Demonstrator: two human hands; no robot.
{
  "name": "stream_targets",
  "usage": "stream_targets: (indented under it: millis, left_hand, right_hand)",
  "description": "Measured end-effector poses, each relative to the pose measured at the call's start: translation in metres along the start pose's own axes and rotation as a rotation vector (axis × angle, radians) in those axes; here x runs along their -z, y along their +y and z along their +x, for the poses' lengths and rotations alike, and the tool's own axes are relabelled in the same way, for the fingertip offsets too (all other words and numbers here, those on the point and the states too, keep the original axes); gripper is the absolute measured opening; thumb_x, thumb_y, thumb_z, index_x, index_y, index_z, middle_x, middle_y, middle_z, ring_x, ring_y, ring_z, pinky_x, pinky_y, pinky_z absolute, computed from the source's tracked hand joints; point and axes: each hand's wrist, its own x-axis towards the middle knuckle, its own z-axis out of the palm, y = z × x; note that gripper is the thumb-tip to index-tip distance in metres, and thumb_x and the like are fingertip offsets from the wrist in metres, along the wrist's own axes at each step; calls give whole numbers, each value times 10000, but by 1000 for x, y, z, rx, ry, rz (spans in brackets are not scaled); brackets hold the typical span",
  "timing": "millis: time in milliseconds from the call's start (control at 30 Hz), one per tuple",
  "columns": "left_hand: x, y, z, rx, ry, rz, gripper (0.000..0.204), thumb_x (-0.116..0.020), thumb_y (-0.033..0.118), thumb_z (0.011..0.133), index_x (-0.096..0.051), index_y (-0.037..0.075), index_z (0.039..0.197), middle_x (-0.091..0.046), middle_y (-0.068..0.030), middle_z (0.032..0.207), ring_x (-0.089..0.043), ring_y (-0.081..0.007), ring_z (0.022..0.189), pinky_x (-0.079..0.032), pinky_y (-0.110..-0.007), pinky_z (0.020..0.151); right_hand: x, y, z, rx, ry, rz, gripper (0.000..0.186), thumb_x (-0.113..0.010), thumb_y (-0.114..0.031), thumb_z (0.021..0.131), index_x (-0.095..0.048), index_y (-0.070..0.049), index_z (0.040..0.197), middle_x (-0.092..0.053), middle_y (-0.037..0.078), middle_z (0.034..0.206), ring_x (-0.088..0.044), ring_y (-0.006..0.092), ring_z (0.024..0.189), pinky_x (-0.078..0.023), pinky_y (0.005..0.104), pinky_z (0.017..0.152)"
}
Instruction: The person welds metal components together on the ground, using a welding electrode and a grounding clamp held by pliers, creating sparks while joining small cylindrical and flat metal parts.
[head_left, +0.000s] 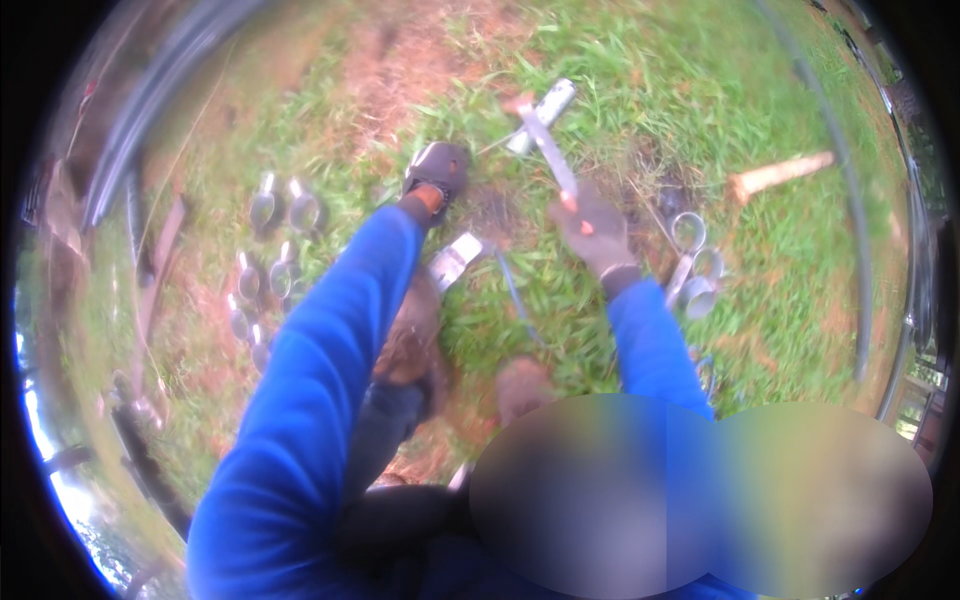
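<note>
The right hand (597, 230), in a gray-brown glove, was right of center in the upper half of the frame, its fingers wrapped around the lower end of a flat metal strip (547, 152). The strip lay in the upper middle of the frame; its long axis ran from the grip toward the upper left, steeper than a diagonal, and the far end, reddish and blurred, pointed at the top of the frame. In the view it crossed a silver metal cylinder (557, 101); whether the two touched could not be told. The cylinder lay on the grass (700, 60) with its own long axis slanting from lower left to upper right.

The left hand (437, 172), also gloved, was low near the ground, left of the cylinder and apart from it. Its fingers were too blurred to tell whether they were clenched, released or grasping something. Just below and right of it lay a pale metal piece (455, 262), tilted up to the right, with a narrow bluish strip (514, 288) running from beside it toward the lower right.

Several silver rings (305, 210) stood in a cluster at the left, more metal rings (689, 232) sat right of center, and a piece of wood (785, 178) lay at the upper right.
</note>
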Motion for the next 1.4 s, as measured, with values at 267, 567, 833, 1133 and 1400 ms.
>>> stream_targets:
  millis: [267, 567, 833, 1133, 1400]
  left_hand:
    - [-22, -19, 24, -22, 0, 143, 429, -589, 348, 1210, -877, 62, 1350, -881, -226, 1237, -862, -362, 1066, -658, -516, 941]
    - [-23, -22, 32, -48, -100, 318, 354, -628, 327, 1216, -847, 145, 1427, -874, -132, 1268, -829, -213, 1054, -641, -456, 938]
    - [-33, -27, 38, -85, -25, 328, 320, -602, 342, 1238, -852, 164, 1328, -835, -113, 1139, -795, -193, 966, -622, -469, 859]
    - [-27, -22, 22, -40, -29, 265, 317, -635, 294, 1203, -866, 133, 1349, -879, -173, 1242, -857, -257, 1003, -653, -461, 893]
    - [-34, -24, 33, -99, -33, 348, 361, -654, 301, 1182, -854, 129, 1428, -891, -151, 1270, -868, -270, 1017, -669, -450, 894]
  right_hand:
    - [1, -4, -2, -54, -69, 11, 453, -800, -458, 1146, -679, -102, 1398, -800, 106, 1136, -815, 278, 962, -697, 515, 891]
    - [-1, 3, -4, 10, 86, 28, 597, -836, -581, 1088, -646, -87, 1363, -855, 174, 1093, -865, 412, 1016, -676, 542, 942]
    - [-12, 7, -5, -85, -49, 41, 549, -844, -507, 1122, -702, -93, 1453, -831, 133, 1155, -836, 286, 964, -710, 493, 883]
    - [-6, 3, -13, 33, 0, -27, 509, -794, -564, 1140, -728, -120, 1380, -832, 128, 1110, -847, 287, 956, -711, 483, 858]
    - [-7, -7, -13, 35, -30, -64, 432, -752, -472, 1181, -684, -128, 1433, -822, 101, 1056, -824, 275, 888, -692, 449, 766]
